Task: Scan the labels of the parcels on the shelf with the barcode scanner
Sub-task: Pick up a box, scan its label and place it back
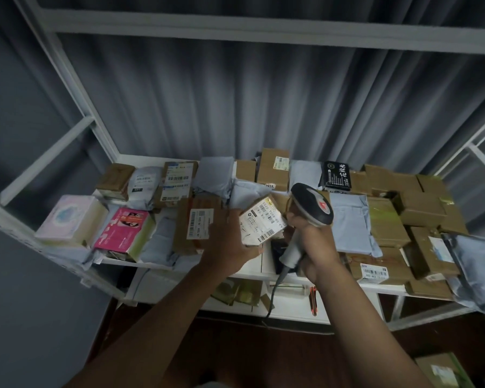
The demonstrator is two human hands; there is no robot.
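Right hand (310, 242) wraps the grey handle of the barcode scanner (311, 208); left hand (230, 242) pinches a small labelled parcel (262, 222) above the shelf (252, 271), tilted toward the scanner. Likely light, stiff cardboard: hold its edges, label clear

Scanner (314, 204): I see dark grey head, red mark on top, light grey handle. Parcel (262, 221) just left of scanner: white label, black barcodes over brown card. Far left of scanner: pink box (123, 229) with white lettering, pale pastel box (66, 217) beyond it. Right of scanner: pale blue mailer (352, 222), then brown cartons (420, 208). Behind scanner: black pack (337, 175), white characters. Shelf (252, 271) frame white; curtain (235, 102) behind scanner grey, vertical folds.
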